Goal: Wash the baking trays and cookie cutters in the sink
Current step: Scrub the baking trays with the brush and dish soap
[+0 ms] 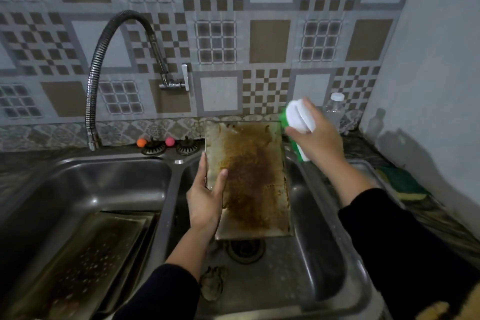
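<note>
A baking tray (pixel 253 179) with brown burnt-on stains stands tilted in the right sink basin (pixel 322 254), its far end leaning toward the wall. My left hand (pixel 206 195) grips its left edge, thumb on the stained face. My right hand (pixel 315 132) holds a green and white dish soap bottle (pixel 296 118) above the tray's far right corner. More dark trays (pixel 85 260) lie stacked in the left basin (pixel 85 184). A metal cookie cutter (pixel 213 282) lies on the right basin floor near the front.
A flexible tap (pixel 94 86) arches over the left basin, its valve (pixel 172 83) on the tiled wall. Two drain plugs (pixel 170 147) sit on the back ledge. A clear bottle (pixel 335 109) and a green sponge (pixel 404 184) are on the right counter.
</note>
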`<state>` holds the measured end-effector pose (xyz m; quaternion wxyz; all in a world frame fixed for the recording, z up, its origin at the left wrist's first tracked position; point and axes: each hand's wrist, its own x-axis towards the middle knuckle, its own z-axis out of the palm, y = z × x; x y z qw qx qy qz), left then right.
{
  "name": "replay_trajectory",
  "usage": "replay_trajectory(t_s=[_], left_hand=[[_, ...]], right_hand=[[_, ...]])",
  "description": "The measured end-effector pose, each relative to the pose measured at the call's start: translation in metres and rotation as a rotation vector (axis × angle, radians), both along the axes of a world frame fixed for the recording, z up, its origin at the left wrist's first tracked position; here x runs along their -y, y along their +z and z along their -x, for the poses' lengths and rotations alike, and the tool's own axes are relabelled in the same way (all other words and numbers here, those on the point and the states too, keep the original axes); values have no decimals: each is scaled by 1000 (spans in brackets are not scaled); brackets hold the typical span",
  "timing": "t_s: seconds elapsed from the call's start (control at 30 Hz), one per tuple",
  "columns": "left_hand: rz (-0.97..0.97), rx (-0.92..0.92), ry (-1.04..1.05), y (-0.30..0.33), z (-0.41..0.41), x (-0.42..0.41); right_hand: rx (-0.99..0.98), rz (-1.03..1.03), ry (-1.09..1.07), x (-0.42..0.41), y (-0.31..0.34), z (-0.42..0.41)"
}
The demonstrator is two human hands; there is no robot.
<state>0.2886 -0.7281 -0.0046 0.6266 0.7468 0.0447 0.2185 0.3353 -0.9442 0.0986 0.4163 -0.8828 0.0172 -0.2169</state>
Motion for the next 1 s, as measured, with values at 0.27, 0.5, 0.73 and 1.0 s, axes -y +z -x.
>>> replay_trajectory(t_s=[0.27,0.5,0.73,1.0], left_hand=[[43,134,3,22,-20,18],[74,116,-123,20,-4,32],[68,167,-12,25,-17,26],[-7,141,-109,20,-2,37]], right_hand=[[203,213,56,-55,-49,40],[231,181,17,-59,-59,19],[201,71,152,-72,-56,33],[215,82,63,-85,-16,5]])
